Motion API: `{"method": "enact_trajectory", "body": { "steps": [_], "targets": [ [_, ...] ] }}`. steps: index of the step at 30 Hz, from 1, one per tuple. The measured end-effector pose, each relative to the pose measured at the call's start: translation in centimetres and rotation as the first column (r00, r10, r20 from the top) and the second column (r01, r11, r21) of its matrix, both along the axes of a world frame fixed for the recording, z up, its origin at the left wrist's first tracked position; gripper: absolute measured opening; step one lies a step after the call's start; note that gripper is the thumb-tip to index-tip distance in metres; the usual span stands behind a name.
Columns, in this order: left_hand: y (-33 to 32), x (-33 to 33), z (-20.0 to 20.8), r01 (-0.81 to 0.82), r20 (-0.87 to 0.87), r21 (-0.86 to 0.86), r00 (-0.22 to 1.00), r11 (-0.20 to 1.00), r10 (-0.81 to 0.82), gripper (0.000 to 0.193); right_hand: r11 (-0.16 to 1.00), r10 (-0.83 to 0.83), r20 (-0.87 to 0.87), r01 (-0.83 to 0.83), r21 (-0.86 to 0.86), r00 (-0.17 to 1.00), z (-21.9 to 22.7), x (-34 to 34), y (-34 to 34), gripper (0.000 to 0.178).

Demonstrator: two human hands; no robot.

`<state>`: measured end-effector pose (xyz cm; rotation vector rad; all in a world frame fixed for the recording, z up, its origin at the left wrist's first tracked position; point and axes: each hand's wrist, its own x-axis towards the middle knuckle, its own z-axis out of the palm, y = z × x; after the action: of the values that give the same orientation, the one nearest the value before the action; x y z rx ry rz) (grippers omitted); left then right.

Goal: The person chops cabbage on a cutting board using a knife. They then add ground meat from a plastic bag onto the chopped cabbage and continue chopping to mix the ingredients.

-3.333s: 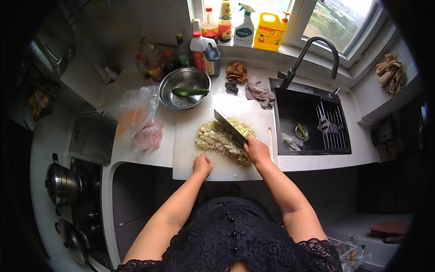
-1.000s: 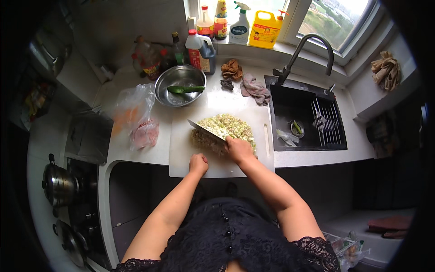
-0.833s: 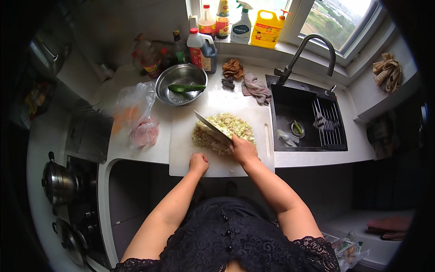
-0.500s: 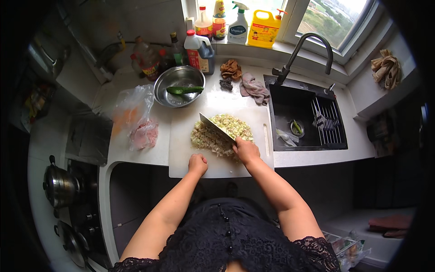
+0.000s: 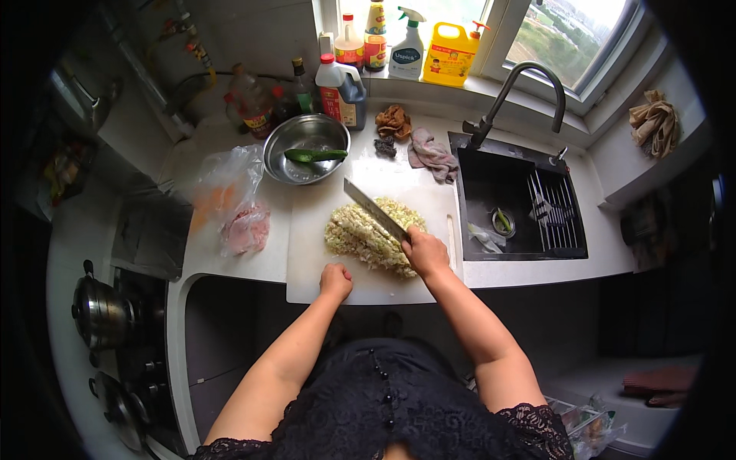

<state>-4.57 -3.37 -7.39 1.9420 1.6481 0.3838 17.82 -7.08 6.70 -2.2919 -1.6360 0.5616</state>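
Note:
My right hand (image 5: 426, 252) is wrapped round the handle of a kitchen cleaver (image 5: 374, 211). The blade slants up and away to the left, over a heap of finely chopped pale green and white vegetable (image 5: 360, 246). Under the heap lies a white cutting board (image 5: 308, 274), whose near edge juts past the counter front. On the board's near part my left hand (image 5: 336, 282) rests closed in a fist, apart from the heap, with nothing visible in it.
Behind the board stands a steel bowl (image 5: 280, 172) with a green vegetable (image 5: 315, 156). Plastic-bagged pink meat (image 5: 247, 230) lies at left. A black sink (image 5: 491, 178) with a tap (image 5: 558, 88) is at right, beside a rag (image 5: 433, 156). Bottles line the back; a pot (image 5: 101, 314) stands far left.
The cleaver has lifted off the heap, and my right hand has shifted slightly to the right. My left fist stays in place on the board. The whole view has shifted slightly.

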Motion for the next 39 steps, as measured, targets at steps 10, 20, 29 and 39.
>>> {"method": "enact_trajectory", "body": {
  "steps": [10,20,29,39],
  "targets": [
    [0.1,-0.2,0.3,0.023,-0.012,-0.12,1.0,0.993,-0.025,0.003,1.0,-0.001,0.014,0.001,0.014,1.0,-1.1,0.1,0.0,0.019],
    [-0.2,-0.1,1.0,-0.009,0.0,-0.121,1.0,0.993,0.009,0.003,1.0,0.024,-0.006,-0.024,-0.005,1.0,-0.8,-1.1,0.3,0.019],
    [0.2,-0.2,0.5,0.017,0.014,-0.132,1.0,0.991,-0.015,0.003,0.999,0.04,0.018,-0.041,0.011,0.999,-0.9,-1.5,0.5,0.02],
    [0.3,-0.2,0.2,0.015,-0.007,-0.156,1.0,0.988,-0.016,0.004,0.999,-0.001,0.005,0.001,0.045,1.0,-1.5,-1.8,0.3,0.021]
  ]
}}
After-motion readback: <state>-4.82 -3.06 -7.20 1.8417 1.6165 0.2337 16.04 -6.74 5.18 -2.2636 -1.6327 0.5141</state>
